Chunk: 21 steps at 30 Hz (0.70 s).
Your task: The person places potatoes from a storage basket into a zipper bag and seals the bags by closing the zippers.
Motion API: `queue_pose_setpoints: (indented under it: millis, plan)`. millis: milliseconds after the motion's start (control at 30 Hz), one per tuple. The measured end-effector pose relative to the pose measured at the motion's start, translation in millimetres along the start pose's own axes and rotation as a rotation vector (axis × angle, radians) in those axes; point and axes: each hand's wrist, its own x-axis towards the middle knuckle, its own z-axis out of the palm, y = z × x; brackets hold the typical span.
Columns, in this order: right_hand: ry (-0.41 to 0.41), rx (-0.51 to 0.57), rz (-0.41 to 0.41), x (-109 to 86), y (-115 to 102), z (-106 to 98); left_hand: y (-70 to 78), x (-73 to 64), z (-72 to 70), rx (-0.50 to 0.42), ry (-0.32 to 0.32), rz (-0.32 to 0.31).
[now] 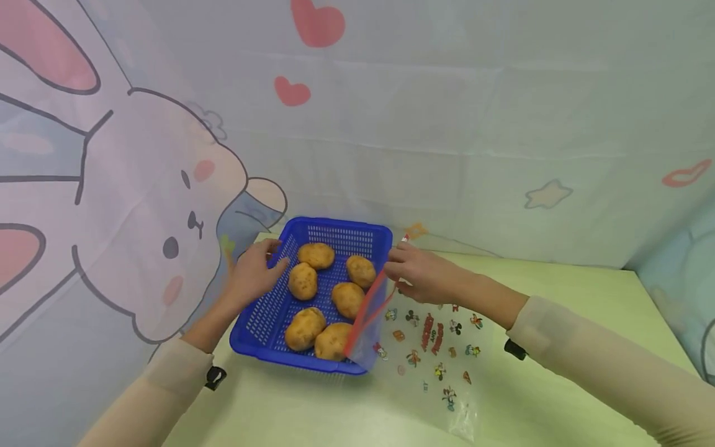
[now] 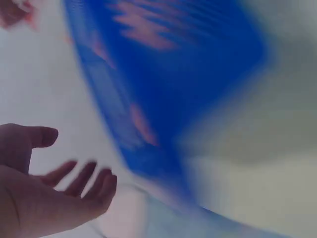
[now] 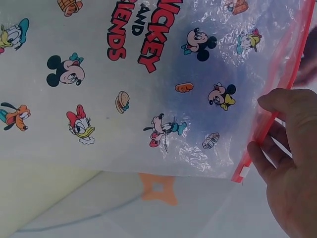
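My right hand (image 1: 416, 268) pinches the red zip edge of a clear plastic zip bag (image 3: 124, 134) printed with cartoon characters. In the right wrist view the thumb and fingers sit on either side of the red strip (image 3: 260, 131), close to its white slider (image 3: 244, 171). The bag hangs along the right side of a blue plastic basket (image 1: 304, 367), its red edge overlapping the rim. Several potatoes (image 1: 303, 281) lie spread inside the basket. At the basket's left rim is my left hand (image 1: 256, 273), fingers loosely bent and thumb apart, holding nothing.
The basket stands on a pale yellow-green table (image 1: 564, 310), close to its back edge. Behind rises a hanging cloth (image 1: 447, 124) with hearts and a large bunny print, also covering the left side.
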Motion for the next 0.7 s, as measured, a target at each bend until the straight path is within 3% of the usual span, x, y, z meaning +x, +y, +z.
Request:
queue_pose_setpoints:
  millis: [67, 133, 267, 400, 533, 600, 700]
  plan:
    - [0.005, -0.006, 0.006, -2.0, 0.6, -0.7, 31.0, 0.3, 8.4, 0.001, -0.005, 0.11]
    - [0.011, -0.014, 0.009, -3.8, 0.8, -1.9, 59.4, 1.6, 18.5, -0.048, -0.095, 0.185]
    - [0.029, -0.029, 0.004, -6.0, 1.7, -3.7, 97.1, 7.7, 42.5, -0.067, -0.286, 0.231]
    - [0.057, -0.033, -0.001, -6.0, 0.6, -5.7, 112.2, 16.5, 63.8, -0.084, -0.414, 0.205]
    - [0.105, 0.014, 0.018, -8.7, -6.4, -11.1, 115.1, 19.3, 76.9, -0.098, -0.451, 0.208]
    - [0.148, 0.05, 0.074, -10.9, -12.9, -16.4, 114.0, 18.5, 79.7, -0.127, -0.445, 0.208]
    - [0.225, 0.116, 0.262, -14.5, -23.8, -24.5, 113.4, 15.8, 78.8, -0.206, -0.443, 0.163]
